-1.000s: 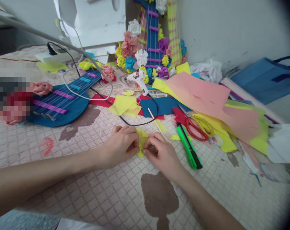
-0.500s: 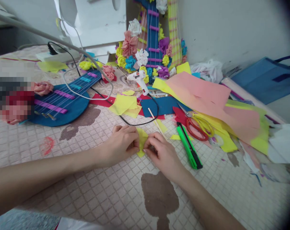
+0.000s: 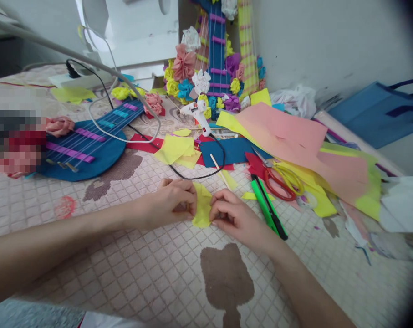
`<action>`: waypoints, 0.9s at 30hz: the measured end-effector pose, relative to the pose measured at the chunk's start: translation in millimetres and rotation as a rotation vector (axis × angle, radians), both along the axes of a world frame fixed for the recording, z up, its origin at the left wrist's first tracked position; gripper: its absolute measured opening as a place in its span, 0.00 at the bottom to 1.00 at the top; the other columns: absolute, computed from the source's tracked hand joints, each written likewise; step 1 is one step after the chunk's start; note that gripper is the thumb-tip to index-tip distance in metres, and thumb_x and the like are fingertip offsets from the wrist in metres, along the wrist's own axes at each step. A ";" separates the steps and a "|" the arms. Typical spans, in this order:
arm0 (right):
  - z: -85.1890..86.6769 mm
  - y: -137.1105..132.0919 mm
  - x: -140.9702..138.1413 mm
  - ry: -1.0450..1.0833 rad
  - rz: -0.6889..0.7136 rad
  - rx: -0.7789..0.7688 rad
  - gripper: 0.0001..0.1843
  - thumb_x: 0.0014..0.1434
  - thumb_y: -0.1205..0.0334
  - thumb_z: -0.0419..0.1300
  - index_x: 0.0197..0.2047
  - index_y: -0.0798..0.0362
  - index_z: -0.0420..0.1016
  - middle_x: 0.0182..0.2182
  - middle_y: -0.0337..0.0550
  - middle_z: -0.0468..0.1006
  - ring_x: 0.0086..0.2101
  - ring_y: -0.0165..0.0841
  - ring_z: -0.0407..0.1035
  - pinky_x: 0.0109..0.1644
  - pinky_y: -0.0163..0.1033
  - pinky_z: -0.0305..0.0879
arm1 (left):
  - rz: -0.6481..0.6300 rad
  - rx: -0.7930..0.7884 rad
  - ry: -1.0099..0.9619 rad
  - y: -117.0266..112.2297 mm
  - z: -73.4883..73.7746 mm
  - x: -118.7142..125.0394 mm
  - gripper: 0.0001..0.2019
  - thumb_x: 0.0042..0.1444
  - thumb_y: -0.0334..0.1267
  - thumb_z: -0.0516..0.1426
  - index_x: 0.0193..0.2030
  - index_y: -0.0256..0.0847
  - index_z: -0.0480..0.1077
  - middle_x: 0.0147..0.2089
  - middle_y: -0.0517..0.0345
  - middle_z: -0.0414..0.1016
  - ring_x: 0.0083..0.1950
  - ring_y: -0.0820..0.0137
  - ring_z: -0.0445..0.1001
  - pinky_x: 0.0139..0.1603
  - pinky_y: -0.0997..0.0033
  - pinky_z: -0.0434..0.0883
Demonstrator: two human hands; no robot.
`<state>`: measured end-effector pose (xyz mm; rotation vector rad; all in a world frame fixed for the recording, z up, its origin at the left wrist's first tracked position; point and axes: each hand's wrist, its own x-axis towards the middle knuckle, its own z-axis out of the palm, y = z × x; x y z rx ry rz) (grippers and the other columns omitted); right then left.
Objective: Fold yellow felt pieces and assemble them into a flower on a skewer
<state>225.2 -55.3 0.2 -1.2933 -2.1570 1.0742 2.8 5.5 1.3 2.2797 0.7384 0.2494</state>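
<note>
Between my hands is a small piece of yellow crepe paper (image 3: 202, 205), close above the patterned tablecloth. My left hand (image 3: 174, 202) pinches its left edge with curled fingers. Opposite, my right hand (image 3: 231, 216) grips the right edge between thumb and fingers. Just beyond them lie a thin pale stick (image 3: 218, 169) and a yellow scrap. A green utility knife (image 3: 268, 207) rests to the right of my right hand, near scissors (image 3: 286, 182) with red and yellow handles. More yellow paper squares (image 3: 175, 148) are piled past my left hand.
A white glue gun (image 3: 199, 116) stands behind the papers, its black cord looping forward. At left lies a blue guitar-shaped craft (image 3: 100, 141) with paper flowers. Large pink and yellow sheets (image 3: 284, 127) cover the right side. Flower-covered guitar crafts (image 3: 217, 54) lean at the back.
My hands have moved slightly apart, and more of the yellow paper shows between them, spread wider. Other things keep their places, apart from a slight camera shift.
</note>
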 end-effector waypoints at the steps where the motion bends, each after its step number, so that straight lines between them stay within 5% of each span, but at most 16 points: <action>1: -0.1 0.4 0.6 0.007 -0.001 -0.004 0.09 0.56 0.75 0.57 0.33 0.51 0.69 0.41 0.39 0.65 0.36 0.28 0.65 0.38 0.35 0.65 | -0.005 -0.001 0.002 0.8 -0.5 -0.2 0.02 0.53 0.32 0.59 0.30 0.41 0.72 0.42 0.59 0.71 0.48 0.66 0.67 0.51 0.61 0.56; 27: -5.0 -2.3 -20.7 -0.136 -0.193 0.131 0.07 0.54 0.73 0.57 0.31 0.51 0.67 0.35 0.39 0.67 0.32 0.29 0.65 0.34 0.36 0.62 | 0.149 0.132 0.026 -10.4 -5.8 9.9 0.04 0.51 0.28 0.54 0.28 0.38 0.69 0.34 0.59 0.70 0.40 0.68 0.68 0.44 0.63 0.58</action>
